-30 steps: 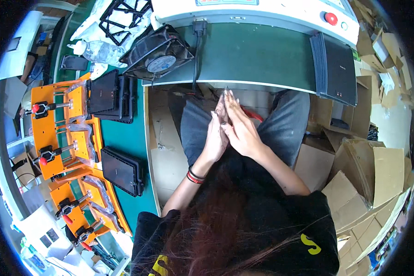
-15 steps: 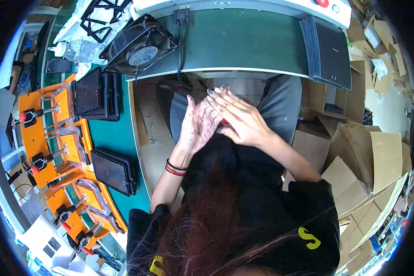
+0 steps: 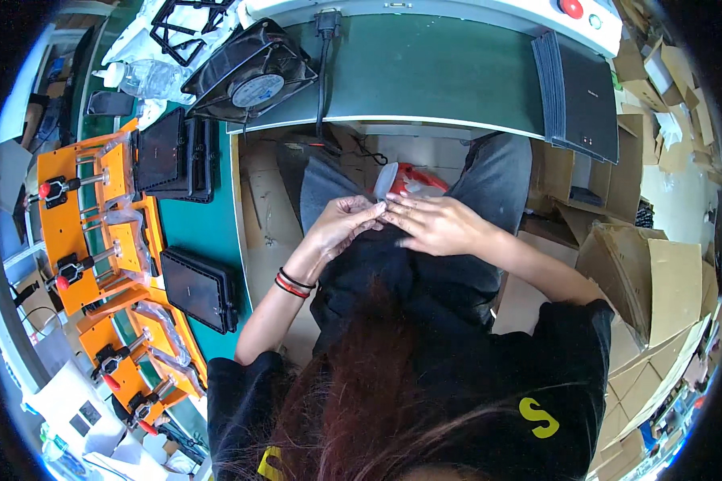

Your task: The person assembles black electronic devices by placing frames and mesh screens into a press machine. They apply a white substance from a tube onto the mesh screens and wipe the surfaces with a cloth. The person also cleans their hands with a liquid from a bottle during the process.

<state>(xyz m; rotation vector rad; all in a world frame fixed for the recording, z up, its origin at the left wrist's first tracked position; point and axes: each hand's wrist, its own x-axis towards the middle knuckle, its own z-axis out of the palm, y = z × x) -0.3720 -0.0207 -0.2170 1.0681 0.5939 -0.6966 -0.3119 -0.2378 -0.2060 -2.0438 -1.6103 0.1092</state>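
My two hands meet above my lap, in front of the bench. My left hand (image 3: 345, 226) is curled, its thumb pressed against the fingertips of my right hand; what may lie between them is too small to make out. My right hand (image 3: 445, 224) is back up, with its fingers stretched toward the left and dark smudges on them. Just beyond the hands, between my knees, are a pale translucent object (image 3: 387, 178) and a red plastic bag (image 3: 417, 178), lower down.
A black fan (image 3: 253, 80), a cable (image 3: 326, 72) and a clear bottle (image 3: 148, 80) occupy the bench's left. Black panels (image 3: 582, 104) stand at its right. Black frames (image 3: 196, 290) lie beside orange clamp fixtures (image 3: 68, 232). Cardboard boxes (image 3: 674, 280) crowd the right side.
My hands have moved slightly nearer my body. The left palm, spread and smudged under the right fingers before, has turned and curled at the right fingertips. The red bag has come into view.
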